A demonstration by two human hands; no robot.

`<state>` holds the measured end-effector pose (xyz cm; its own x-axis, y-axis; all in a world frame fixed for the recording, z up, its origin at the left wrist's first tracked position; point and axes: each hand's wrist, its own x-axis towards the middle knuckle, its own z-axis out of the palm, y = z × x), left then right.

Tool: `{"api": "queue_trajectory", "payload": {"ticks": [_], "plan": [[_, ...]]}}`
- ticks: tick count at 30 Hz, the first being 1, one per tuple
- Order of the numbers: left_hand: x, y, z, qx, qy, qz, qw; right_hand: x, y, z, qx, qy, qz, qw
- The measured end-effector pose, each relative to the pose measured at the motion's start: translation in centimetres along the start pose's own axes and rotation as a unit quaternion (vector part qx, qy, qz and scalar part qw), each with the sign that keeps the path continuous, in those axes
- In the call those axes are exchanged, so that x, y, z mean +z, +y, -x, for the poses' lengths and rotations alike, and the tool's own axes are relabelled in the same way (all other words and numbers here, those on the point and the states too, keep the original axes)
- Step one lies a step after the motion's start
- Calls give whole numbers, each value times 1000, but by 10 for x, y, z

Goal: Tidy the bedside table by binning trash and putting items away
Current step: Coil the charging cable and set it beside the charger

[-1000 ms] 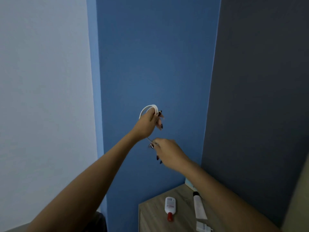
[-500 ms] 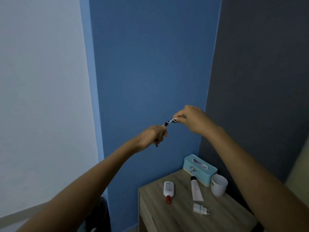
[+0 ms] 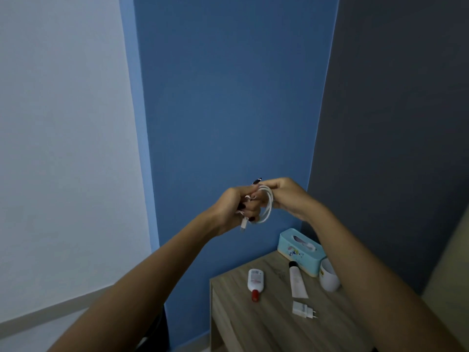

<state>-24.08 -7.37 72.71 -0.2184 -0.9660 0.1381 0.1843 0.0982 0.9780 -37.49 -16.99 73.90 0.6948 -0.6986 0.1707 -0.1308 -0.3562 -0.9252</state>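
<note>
hands meet in the air in front of the blue wall (image 3: pixel 228 97), well above the bedside table (image 3: pixel 253 331). our left hand (image 3: pixel 234 205) is curled closed around the coiled white cable (image 3: pixel 268 204), with one plug end hanging out below the fingers. our right hand (image 3: pixel 286 196) pinches the top of the same coil, fingers closed on the loops, so the cable sits between both hands and touches nothing on the tabletop.

down on the tabletop, the tissue box (image 3: pixel 299 251) sits at the far edge against the wall corner. just in front of it the white cup (image 3: pixel 328 276) stands by the right edge, partly behind our right forearm. the cream tube (image 3: pixel 297 280) lies beside the cup, cap toward the box. the small bottle (image 3: pixel 255 282) with the red cap lies nearer the left edge. the charger plug (image 3: pixel 303 309) lies in front of the tube, apart from it.
</note>
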Motion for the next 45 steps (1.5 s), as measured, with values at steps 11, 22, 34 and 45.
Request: {"api": "queue_trajectory", "payload": {"ticks": [11,22,34,45], "plan": [[-7,7,-6,75,158,-249,953,4,27,3,28,-62,-259,964],[-20,-15,-9,97,248,-409,873,15,27,7,38,33,-104,993],[-37,-38,-20,106,275,-507,810,17,31,14,101,18,-267,958],[-55,-77,-81,126,270,-313,902,4,82,-15,53,171,-141,974]]}}
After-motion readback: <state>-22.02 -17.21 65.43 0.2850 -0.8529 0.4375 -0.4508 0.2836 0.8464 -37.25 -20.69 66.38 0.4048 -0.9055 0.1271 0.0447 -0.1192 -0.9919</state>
